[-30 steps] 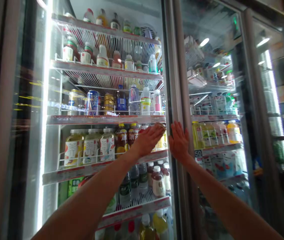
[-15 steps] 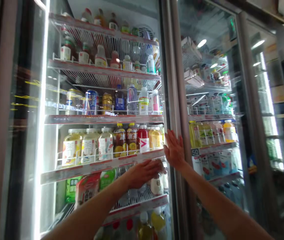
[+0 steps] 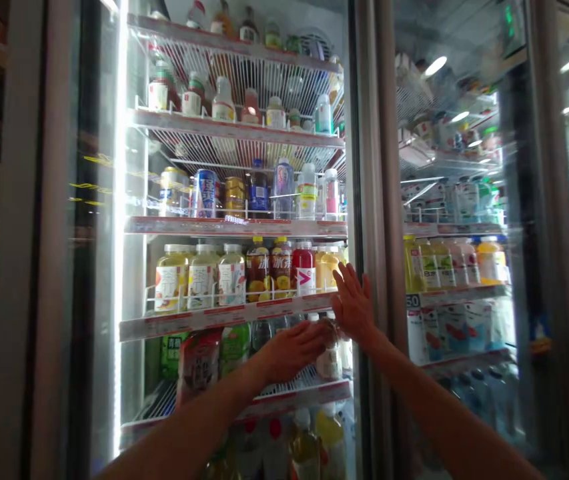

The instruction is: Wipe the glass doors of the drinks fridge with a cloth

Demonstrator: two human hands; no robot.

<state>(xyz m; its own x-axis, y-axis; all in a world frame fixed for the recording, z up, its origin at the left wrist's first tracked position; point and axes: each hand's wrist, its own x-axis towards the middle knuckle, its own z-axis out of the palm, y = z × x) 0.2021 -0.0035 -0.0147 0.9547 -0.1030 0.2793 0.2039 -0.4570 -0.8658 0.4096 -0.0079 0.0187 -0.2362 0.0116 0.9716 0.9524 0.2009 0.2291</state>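
The left forearm point(image 3: 204, 427), at 7 o'clock in the view, and the right forearm point(image 3: 439, 413), at 5 o'clock, are bare throughout. The left hand point(image 3: 291, 350) and right hand point(image 3: 354, 307) are likewise bare, with slender fingers.

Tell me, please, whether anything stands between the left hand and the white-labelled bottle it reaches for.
Nothing visible does: the left hand touches the top of the bottle. The right hand lies flat on the frame beside it.

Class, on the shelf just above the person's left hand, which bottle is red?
The red bottle, sixth from the left: it alone has a red body with a white mark; the others look yellow or brown.
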